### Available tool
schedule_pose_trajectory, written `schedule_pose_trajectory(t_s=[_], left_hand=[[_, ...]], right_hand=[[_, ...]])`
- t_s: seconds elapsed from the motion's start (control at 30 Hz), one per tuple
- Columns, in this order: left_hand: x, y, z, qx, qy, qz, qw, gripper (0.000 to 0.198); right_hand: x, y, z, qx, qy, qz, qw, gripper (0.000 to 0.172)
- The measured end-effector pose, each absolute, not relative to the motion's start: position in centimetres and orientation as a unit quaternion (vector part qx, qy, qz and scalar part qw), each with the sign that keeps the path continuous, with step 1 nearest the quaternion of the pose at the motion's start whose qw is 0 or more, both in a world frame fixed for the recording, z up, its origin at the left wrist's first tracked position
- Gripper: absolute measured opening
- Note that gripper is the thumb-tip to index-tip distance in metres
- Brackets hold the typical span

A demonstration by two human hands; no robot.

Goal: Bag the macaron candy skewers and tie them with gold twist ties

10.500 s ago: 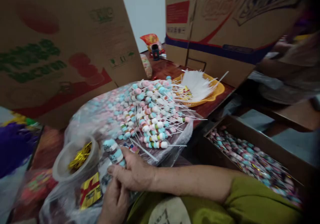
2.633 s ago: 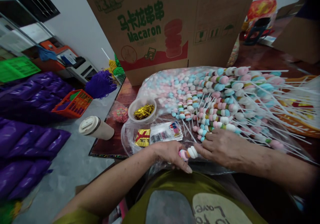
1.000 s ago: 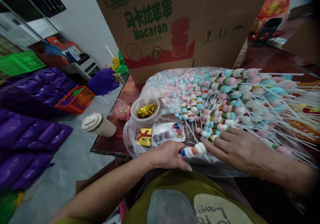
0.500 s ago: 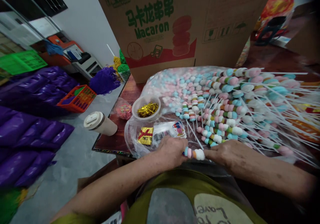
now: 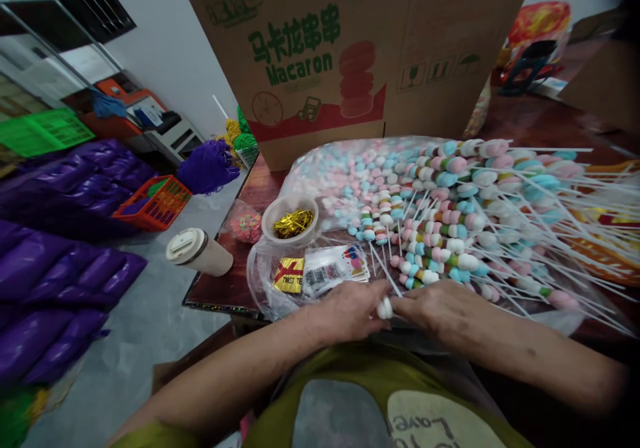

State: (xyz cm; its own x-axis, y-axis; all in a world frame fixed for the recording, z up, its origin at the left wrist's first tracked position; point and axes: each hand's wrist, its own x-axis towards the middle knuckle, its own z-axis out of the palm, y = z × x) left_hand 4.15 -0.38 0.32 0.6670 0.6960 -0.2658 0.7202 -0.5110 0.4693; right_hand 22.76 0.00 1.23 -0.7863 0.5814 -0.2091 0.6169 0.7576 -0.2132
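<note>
My left hand (image 5: 350, 309) and my right hand (image 5: 433, 305) meet at the table's near edge, both closed round one marshmallow skewer (image 5: 385, 308). Only its white end piece shows between the fingertips; the rest is hidden inside my left hand. Just beyond my hands lies a big heap of finished pastel marshmallow skewers (image 5: 450, 215) on a clear plastic bag, their white sticks pointing right. Left of my left hand sit a stack of printed wrappers (image 5: 333, 269) and a gold twist-tie packet (image 5: 289, 275).
A small tub of gold twist ties (image 5: 290, 220) and a lidded paper cup (image 5: 197, 251) stand at the table's left corner. A large "Macaron" carton (image 5: 350, 55) rises behind the heap. Purple bags (image 5: 55, 261) and an orange basket (image 5: 153, 201) lie on the floor to the left.
My hands have drawn together. The skewer's coloured pieces, which showed between them half a second ago, are now covered by my left hand, leaving only the white end visible.
</note>
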Motion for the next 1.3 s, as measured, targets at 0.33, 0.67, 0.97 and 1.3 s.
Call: schedule_pose_trajectory(t_s=[0.33,0.67,0.97,1.3], left_hand=[[-0.9,2.9,1.0,0.699,0.365,-0.117,0.604,0.042],[1.5,0.7,1.7,0.821,0.533,-0.095,0.181,0.033],[0.9,1.2,2.1,0.77,0.479,-0.04,0.419,0.045],[3.3,0.4,1.3,0.856,0.484,-0.038,0.178,0.026]], right_hand=[[24.4,1.8,1.4,0.308,0.938,-0.161,-0.005,0.024],[25.0,2.0,2.7,0.322,0.932,-0.166,0.027,0.022],[25.0,1.4,2.6,0.23,0.959,0.152,-0.065,0.023],[23.9,0.5,2.3,0.298,0.954,-0.017,-0.024,0.025]])
